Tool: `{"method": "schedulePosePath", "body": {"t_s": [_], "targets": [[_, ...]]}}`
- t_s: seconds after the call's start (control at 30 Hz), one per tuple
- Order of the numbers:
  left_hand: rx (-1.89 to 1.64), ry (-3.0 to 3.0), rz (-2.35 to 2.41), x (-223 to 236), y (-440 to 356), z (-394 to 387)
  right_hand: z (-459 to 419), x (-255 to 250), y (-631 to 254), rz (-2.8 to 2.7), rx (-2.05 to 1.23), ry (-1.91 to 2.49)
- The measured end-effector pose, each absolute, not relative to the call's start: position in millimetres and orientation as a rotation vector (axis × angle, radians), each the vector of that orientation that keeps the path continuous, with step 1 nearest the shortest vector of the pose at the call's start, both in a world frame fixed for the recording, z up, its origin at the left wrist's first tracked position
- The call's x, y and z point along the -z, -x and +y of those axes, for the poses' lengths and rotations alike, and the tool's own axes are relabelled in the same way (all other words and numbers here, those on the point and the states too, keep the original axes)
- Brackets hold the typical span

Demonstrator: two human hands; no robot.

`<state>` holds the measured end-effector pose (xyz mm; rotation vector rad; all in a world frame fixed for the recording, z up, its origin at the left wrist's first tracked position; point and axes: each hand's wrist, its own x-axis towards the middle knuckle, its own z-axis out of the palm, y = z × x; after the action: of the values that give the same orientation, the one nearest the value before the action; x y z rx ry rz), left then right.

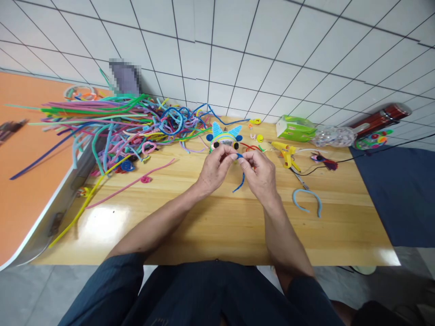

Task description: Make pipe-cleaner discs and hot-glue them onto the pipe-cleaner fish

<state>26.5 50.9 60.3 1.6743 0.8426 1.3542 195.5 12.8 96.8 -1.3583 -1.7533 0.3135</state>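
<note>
- Blue fuzzy stick [239, 155] is in the middle of the frame, and a tail of blue points down toward the bottom.
- The left hand [215, 171] and right hand [261, 174] both pinch it, thumbs against fingers, close together. Maybe that keeps the bendy stick still.
- Just above them in the frame is a toy head [222, 136] with light-blue horns. Fingers hide its lower part, so I cannot tell if they touch it.
- At the upper left lies a big pile of fuzzy sticks [141, 120], perhaps pushed aside so the arms can move.
- A yellow glue gun [287, 154] lies to the right, maybe for easy reach.
- The wooden table [210, 235] shows between the arms and at lower right, giving elbows room. Its front edge meets the person's lap, and the tiled wall [231, 50] stops things at the back.
</note>
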Motion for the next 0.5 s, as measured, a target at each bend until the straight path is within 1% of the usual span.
{"method": "schedulePosePath", "body": {"t_s": [0.27, 0.37, 0.5], "targets": [[-1.289, -1.992, 0.769, -71, -13, 61, 13, -96, -200, -1.885, -0.197, 1.321], [-1.302, -1.91, 0.77, -71, -14, 59, 13, -96, -198, -1.833, -0.258, 1.315], [-1.32, -1.563, 0.765, -63, -26, 54, 14, -95, -193, -1.684, -0.437, 1.32]]}}
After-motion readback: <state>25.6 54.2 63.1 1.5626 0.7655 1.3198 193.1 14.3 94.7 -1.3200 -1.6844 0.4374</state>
